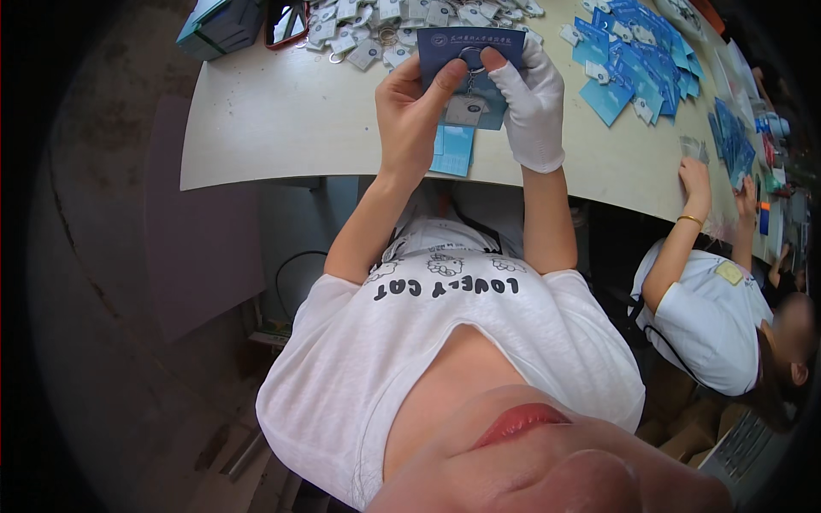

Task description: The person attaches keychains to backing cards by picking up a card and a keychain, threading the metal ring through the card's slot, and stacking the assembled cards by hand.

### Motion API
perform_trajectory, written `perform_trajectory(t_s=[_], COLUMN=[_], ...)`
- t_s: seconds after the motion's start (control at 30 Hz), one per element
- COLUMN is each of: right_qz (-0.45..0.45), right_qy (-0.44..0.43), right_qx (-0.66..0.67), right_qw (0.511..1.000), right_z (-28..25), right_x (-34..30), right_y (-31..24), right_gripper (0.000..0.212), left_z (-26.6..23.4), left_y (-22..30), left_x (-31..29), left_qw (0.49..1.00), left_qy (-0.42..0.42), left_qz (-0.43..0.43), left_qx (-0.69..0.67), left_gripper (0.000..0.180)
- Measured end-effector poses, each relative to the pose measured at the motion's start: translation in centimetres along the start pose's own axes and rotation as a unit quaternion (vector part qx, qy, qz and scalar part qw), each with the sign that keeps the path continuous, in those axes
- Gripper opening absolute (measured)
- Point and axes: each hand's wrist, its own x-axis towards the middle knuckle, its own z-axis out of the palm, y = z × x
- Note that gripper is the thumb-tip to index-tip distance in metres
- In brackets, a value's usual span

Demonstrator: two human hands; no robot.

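A dark blue card (434, 53) is held up over the table between my two hands. My bare left hand (413, 107) grips its left edge, thumb on the front near the key ring. My right hand (534, 107), in a white glove with the thumb tip bare, grips the right side. On the card's front lies a keychain: a metal ring, a short chain and a pale house-shaped tag (464, 109). Both thumbs press close to the ring; whether it is fixed to the card I cannot tell. Beneath the hands, light blue cards (452, 152) lie on the table.
A heap of loose keychains (414, 12) covers the table's far side, beside a red-edged phone (286, 20) and a blue box (221, 29). Blue cards with keychains (629, 64) are piled at right. Farther right, a co-worker's hand (696, 184) is near a clear bag.
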Motion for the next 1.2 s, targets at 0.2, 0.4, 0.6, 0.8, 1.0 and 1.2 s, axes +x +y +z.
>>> perform_trajectory(t_s=[0.2, 0.4, 0.6, 0.8, 1.0, 1.2], right_qz=[-0.035, 0.05, -0.002, -0.184, 0.028, -0.103], right_qy=[-0.071, -0.074, 0.097, -0.013, -0.063, -0.152], right_qx=[-0.175, -0.14, -0.378, -0.708, -0.66, -0.536], right_qw=[0.981, 0.986, 0.921, 0.681, 0.749, 0.824], right_z=[-0.6, -7.8, -24.9, -17.1, -12.2, -10.5], right_x=[0.2, -0.8, 3.1, 6.2, 12.6, 17.0], right_y=[0.1, 1.7, 1.4, 3.4, 8.3, 12.7], right_gripper=[0.033, 0.045, 0.052, 0.049, 0.03, 0.027], left_z=[-1.4, -3.8, -8.2, -8.1, -9.5, -9.2], left_y=[-2.0, -4.2, -5.8, -6.5, -7.0, -5.7], left_x=[-0.2, -1.0, 0.8, 0.9, 1.8, 2.6], left_qw=[0.998, 0.977, 0.627, 0.606, 0.672, 0.89], left_qy=[0.011, -0.083, 0.03, 0.004, 0.018, 0.062], left_qz=[-0.061, -0.078, 0.119, 0.047, 0.041, 0.007], left_qx=[-0.032, 0.179, 0.769, 0.794, 0.739, 0.452], left_gripper=[0.023, 0.047, 0.076, 0.078, 0.07, 0.047])
